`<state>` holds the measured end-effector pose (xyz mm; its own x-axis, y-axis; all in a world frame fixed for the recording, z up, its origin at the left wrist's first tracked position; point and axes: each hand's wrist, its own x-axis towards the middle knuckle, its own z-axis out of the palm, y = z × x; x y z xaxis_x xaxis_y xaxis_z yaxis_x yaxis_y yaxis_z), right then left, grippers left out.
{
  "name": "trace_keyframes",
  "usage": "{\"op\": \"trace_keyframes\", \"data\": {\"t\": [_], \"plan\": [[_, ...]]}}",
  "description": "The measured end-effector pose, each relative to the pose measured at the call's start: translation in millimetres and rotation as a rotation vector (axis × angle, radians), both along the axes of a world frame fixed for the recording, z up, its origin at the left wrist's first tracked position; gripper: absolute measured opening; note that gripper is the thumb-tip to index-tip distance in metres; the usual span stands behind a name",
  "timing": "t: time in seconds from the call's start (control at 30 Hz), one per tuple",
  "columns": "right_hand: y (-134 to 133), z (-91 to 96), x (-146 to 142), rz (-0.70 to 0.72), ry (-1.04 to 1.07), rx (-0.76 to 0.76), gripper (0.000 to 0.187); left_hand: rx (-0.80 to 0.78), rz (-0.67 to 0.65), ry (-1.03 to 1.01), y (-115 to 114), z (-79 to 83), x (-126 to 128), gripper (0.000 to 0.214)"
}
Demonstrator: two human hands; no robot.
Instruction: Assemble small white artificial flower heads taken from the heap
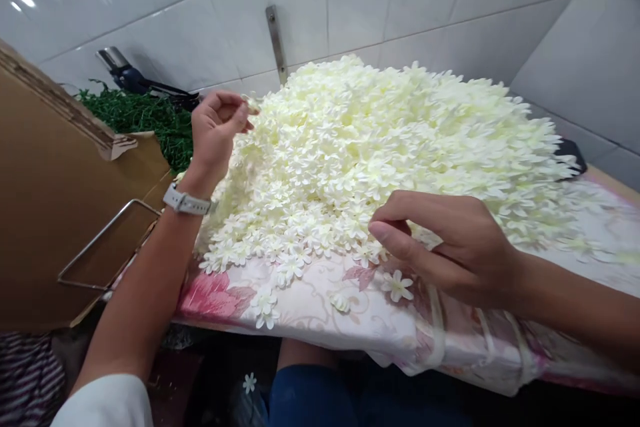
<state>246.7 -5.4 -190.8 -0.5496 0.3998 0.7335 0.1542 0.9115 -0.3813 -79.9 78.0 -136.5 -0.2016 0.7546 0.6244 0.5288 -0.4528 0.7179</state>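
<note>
A large heap of cream-white artificial flowers (360, 140) covers much of a board wrapped in floral cloth (310, 300). My left hand (216, 121), with a pale watch strap on its wrist, is raised at the heap's left side. Its thumb and fingers are pinched together, and a tiny pale bit at the tips is too small to name. Over the heap's front edge, my right hand (450, 243) has its thumb and curled fingers closed. Whatever lies between them, if anything, is hidden. A loose flower (397, 286) lies just below the right fingertips.
At left stands a cardboard box (55, 213) with a bent metal wire frame (107, 240) by it. Green artificial stems (135, 120) pile up behind, near a dark tool with a metal end (123, 70). A metal bracket (276, 40) is on the tiled wall (360, 0).
</note>
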Motion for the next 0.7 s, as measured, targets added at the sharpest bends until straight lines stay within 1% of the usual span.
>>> {"op": "trace_keyframes", "data": {"t": [0.03,0.07,0.1,0.13,0.17,0.2,0.27,0.33,0.5,0.6,0.7], "plan": [[0.8,0.8,0.0,-0.013,0.015,-0.031,0.015,-0.016,-0.117,-0.027,-10.9,-1.7,21.0,0.041],[1.6,1.8,0.1,-0.029,0.029,-0.061,0.018,-0.052,-0.306,-0.114,-23.5,-4.5,41.4,0.036],[2.3,3.0,0.5,-0.038,0.029,-0.093,0.021,-0.097,-0.461,-0.177,-37.1,-8.1,60.2,0.030],[3.0,4.3,1.1,-0.055,0.062,-0.109,0.025,-0.145,-0.574,-0.209,-50.8,-11.7,76.6,0.022],[3.5,5.7,1.9,-0.060,0.067,-0.132,0.025,-0.202,-0.661,-0.207,-63.8,-14.9,90.1,0.014],[3.7,7.0,2.8,-0.063,0.080,-0.137,0.026,-0.253,-0.706,-0.204,-75.3,-17.3,100.6,0.009],[3.3,9.4,4.7,-0.059,0.070,-0.146,0.027,-0.335,-0.764,-0.185,-91.5,-19.6,112.9,0.005],[2.0,11.0,6.3,-0.054,0.047,-0.145,0.027,-0.373,-0.778,-0.177,-98.4,-20.1,116.3,0.006],[-0.4,11.5,7.0,-0.092,-0.016,-0.121,0.015,-0.380,-0.774,-0.196,-92.9,-24.7,111.3,0.007],[0.4,10.3,5.8,-0.092,-0.030,-0.112,0.015,-0.397,-0.806,-0.197,-89.7,-28.6,110.2,0.007],[2.4,9.0,5.8,-0.078,-0.029,-0.147,0.016,-0.432,-0.834,-0.206,-89.8,-29.6,111.5,0.005]]}}
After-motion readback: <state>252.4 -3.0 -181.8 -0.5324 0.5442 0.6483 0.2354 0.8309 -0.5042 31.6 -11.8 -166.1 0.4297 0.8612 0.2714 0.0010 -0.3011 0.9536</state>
